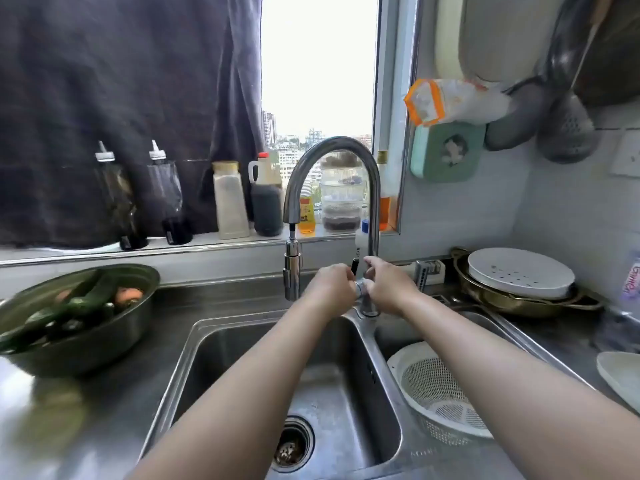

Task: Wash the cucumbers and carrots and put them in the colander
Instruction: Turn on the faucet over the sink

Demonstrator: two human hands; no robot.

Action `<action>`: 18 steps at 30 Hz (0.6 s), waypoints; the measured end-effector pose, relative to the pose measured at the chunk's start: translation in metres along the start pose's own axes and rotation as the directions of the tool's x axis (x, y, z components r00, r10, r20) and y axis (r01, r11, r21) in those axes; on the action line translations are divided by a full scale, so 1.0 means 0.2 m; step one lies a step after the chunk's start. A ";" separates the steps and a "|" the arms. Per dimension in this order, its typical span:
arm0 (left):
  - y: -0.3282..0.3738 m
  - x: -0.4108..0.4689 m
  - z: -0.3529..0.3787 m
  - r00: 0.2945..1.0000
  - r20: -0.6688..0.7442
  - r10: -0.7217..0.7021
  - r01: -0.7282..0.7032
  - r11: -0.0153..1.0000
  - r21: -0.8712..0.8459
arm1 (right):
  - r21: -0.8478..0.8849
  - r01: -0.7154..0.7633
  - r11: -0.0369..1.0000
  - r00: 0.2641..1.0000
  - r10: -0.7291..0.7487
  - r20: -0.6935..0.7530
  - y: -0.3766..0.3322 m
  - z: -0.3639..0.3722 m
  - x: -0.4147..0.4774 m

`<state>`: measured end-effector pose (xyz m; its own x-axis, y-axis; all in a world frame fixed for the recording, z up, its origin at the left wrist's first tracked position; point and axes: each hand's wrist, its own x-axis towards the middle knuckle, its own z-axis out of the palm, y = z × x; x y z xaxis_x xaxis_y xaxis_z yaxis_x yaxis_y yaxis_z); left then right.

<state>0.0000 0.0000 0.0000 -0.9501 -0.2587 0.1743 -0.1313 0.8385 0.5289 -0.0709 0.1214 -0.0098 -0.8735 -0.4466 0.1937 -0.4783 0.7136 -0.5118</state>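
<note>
Green cucumbers (74,304) and orange carrots (129,295) lie in a metal bowl (104,351) on the counter at the left. A white mesh colander (438,393) sits in the right sink basin, partly hidden by my right forearm. Both my hands are at the base of the tall chrome faucet (332,147). My left hand (330,284) curls its fingers round the black-tipped handle. My right hand (389,287) grips the faucet's valve body from the right. No water runs from the spray head (292,268).
The left sink basin (221,355) holds only its drain (291,448). Bottles and jars line the window ledge behind the faucet. A white perforated plate (519,271) rests in a brass pan at the right. A plate edge (620,375) shows at the far right.
</note>
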 end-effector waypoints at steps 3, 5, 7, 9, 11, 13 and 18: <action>0.01 0.12 0.04 0.982 -0.190 0.000 -0.011 0.998 -0.055 | 0.067 -0.011 0.998 1.000 0.012 -0.012 0.06 0.01 0.07; 0.00 0.21 0.05 0.981 -0.193 -0.006 -0.010 0.997 -0.080 | 0.116 -0.016 0.993 1.000 0.016 0.001 0.10 0.04 0.11; 0.00 0.27 0.04 0.989 -0.147 -0.007 -0.003 0.998 -0.064 | 0.202 0.012 0.979 1.000 -0.011 -0.005 0.12 0.06 0.14; -0.01 0.32 0.02 0.992 -0.127 0.007 -0.009 1.000 -0.013 | 0.270 0.078 0.960 0.997 -0.071 -0.037 0.12 0.08 0.17; -0.02 0.34 0.01 0.991 -0.128 0.034 -0.032 0.999 0.024 | 0.270 0.126 0.955 0.991 -0.108 -0.080 0.11 0.09 0.19; -0.04 0.33 0.00 0.991 -0.125 0.054 -0.052 0.998 0.020 | 0.276 0.133 0.952 0.988 -0.105 -0.113 0.11 0.11 0.21; -0.07 0.29 0.00 0.988 -0.122 0.091 -0.088 0.996 0.027 | 0.278 0.132 0.952 0.980 -0.083 -0.179 0.11 0.17 0.20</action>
<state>-0.0540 -0.0265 0.0027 -0.9165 -0.2380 0.3215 -0.0547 0.8708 0.4886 -0.1133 0.1004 -0.0404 -0.8326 -0.4009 0.3821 -0.5450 0.4703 -0.6942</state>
